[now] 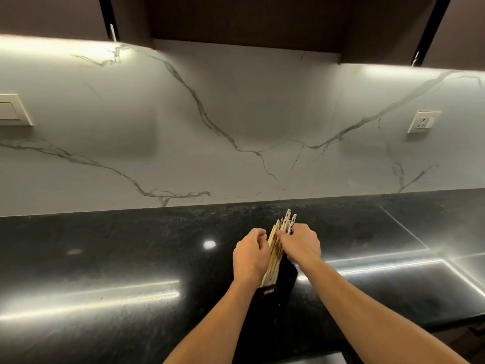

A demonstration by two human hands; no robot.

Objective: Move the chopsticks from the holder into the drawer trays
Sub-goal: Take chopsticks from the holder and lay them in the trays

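Note:
A tall black holder [278, 292] stands on the black granite counter [105, 258] near its front edge. Several wooden chopsticks [274, 256] stick up out of it, some with white and blue patterned tops [290, 222]. My left hand [249, 258] is on the left side of the bundle with fingers curled around the sticks. My right hand [301, 244] is on the right side and grips the patterned-top sticks. The drawer and its trays are out of sight.
A white marble backsplash [236, 127] rises behind the counter, with a switch plate [13, 110] at left and a socket [422, 122] at right. Dark upper cabinets [249, 19] hang overhead. The counter's front edge runs just below my forearms.

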